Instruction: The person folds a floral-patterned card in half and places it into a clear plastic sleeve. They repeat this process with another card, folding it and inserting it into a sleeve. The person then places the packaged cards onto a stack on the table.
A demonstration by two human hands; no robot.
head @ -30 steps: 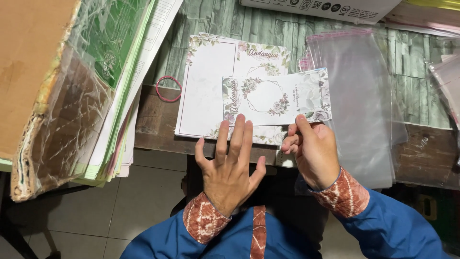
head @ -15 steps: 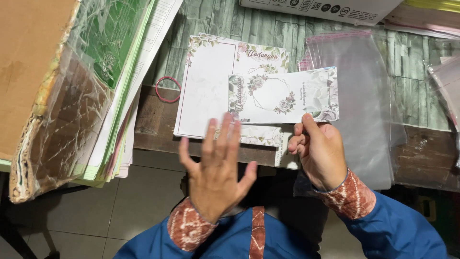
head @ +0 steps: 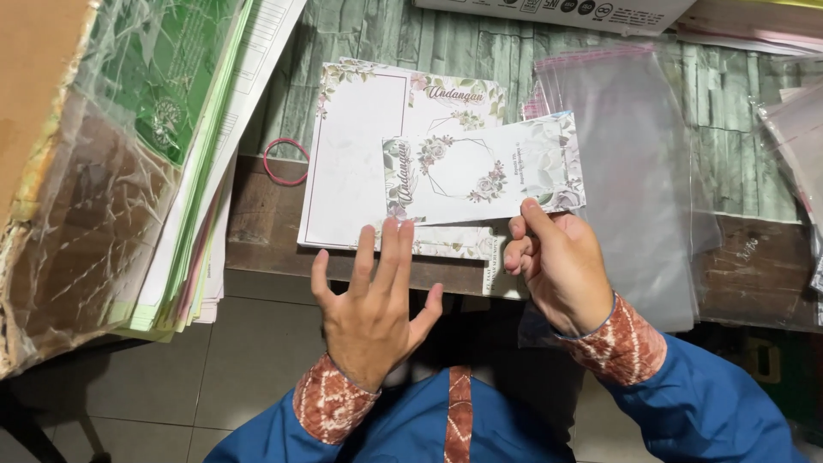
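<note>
floral card (head: pixel 484 169) over grey-green wood-grain table (head: pixel 600 39); tiled floor (head: pixel 249 360) below.

Your right hand (head: pixel 557 266) pinches the lower edge of a small floral card (head: pixel 484 167), holding it over a larger floral sheet (head: pixel 360 154) lying on the surface (head: pixel 737 274). Your left hand (head: pixel 373 300) hovers open, fingers spread, just below the sheet. Clear plastic sleeves (head: pixel 639 163) lie to the right, a red rubber band (head: pixel 285 161) to the left.
</note>
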